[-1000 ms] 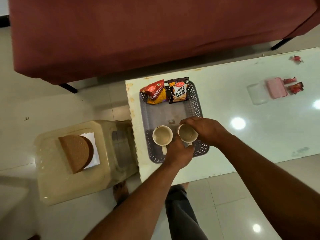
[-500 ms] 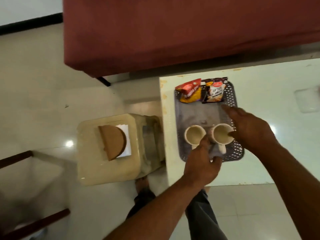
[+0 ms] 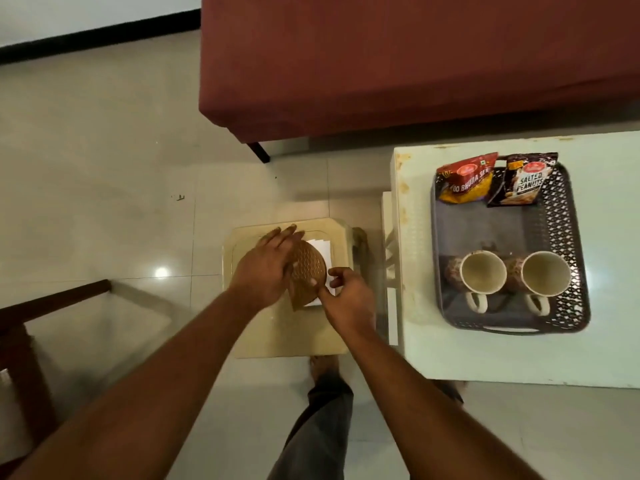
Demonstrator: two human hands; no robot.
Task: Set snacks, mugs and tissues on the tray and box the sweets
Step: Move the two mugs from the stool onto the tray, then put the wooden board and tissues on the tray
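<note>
A brown woven tissue holder (image 3: 309, 271) with white tissues (image 3: 320, 244) under it sits on a beige plastic stool (image 3: 284, 337). My left hand (image 3: 266, 268) lies over the holder's left side, fingers stretched past its far edge. My right hand (image 3: 349, 299) pinches the holder's near right edge with thumb and forefinger. To the right, a dark perforated tray (image 3: 576, 258) on the white table (image 3: 485, 358) holds a red-yellow snack packet (image 3: 465, 181), a salted peanuts packet (image 3: 528, 181) and two cream mugs (image 3: 483, 273) (image 3: 545, 273) side by side, handles towards me. No sweets or box are in view.
A maroon sofa (image 3: 415, 57) fills the top of the view behind the table and stool. Dark wooden furniture (image 3: 24, 334) stands at the lower left. My legs (image 3: 318, 427) are on the tiled floor between stool and table.
Both hands left the mugs on the tray and moved left to the stool, landing on the tissue holder. The view swung left, so the tray now sits at the right.
</note>
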